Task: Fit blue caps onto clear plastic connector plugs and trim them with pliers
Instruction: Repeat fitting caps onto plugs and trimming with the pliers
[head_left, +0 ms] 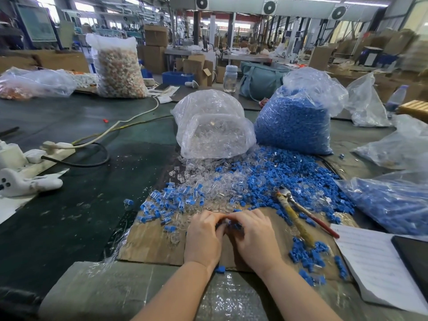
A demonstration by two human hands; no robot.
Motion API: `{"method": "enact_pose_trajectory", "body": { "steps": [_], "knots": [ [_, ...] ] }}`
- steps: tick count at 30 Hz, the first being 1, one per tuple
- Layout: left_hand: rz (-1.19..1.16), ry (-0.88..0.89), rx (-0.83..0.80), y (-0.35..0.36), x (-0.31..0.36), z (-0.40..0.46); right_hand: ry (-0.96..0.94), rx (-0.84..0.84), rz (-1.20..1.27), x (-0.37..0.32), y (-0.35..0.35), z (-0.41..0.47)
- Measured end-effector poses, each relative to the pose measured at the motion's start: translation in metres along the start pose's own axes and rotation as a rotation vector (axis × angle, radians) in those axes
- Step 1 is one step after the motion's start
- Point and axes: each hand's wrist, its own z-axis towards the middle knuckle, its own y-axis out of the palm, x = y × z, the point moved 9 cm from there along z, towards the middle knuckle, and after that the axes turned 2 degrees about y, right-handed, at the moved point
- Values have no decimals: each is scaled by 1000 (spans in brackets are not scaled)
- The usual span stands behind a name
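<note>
My left hand (203,237) and my right hand (254,237) meet fingertip to fingertip over a cardboard sheet (152,242), pinching small blue caps (234,225) between them; a clear plug there is too small to tell. Loose clear plugs (203,179) and blue caps (289,179) spill across the table beyond my hands. Capped plugs (171,202) lie in a heap to the left. Pliers (298,214) with worn handles lie on the sheet to the right, untouched. More blue caps (308,256) sit near my right wrist.
A bag of clear plugs (215,128) and a bag of blue caps (294,121) stand behind the spill. Another blue-filled bag (393,205) lies at right above white paper (379,269). A power strip with cables (53,149) sits at left.
</note>
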Motion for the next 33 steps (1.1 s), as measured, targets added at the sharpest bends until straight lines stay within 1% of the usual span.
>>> {"method": "enact_pose_trajectory", "body": {
  "steps": [4,6,10,14,18,22,25,29,33],
  "knots": [
    [28,8,-3,3,-1,1,128,67,-142,15,-4,-6],
    [50,16,-5,5,-1,1,141,85,-175,18,-4,-7],
    [93,19,-25,9,-1,2,149,41,-168,22,4,-6],
    [102,14,-40,10,-2,2,174,88,-165,21,-1,-8],
    [74,39,-25,7,2,0,135,149,-146,18,-8,-10],
    [-4,44,39,-2,8,-3,83,213,-110,13,-14,-13],
    [11,87,36,-3,12,-4,50,252,-124,10,-17,-13],
    [-3,122,-8,-1,17,-5,52,253,-96,10,-17,-15],
    [-117,96,-4,-4,18,-5,60,243,-2,11,-19,-16]
  ]
}}
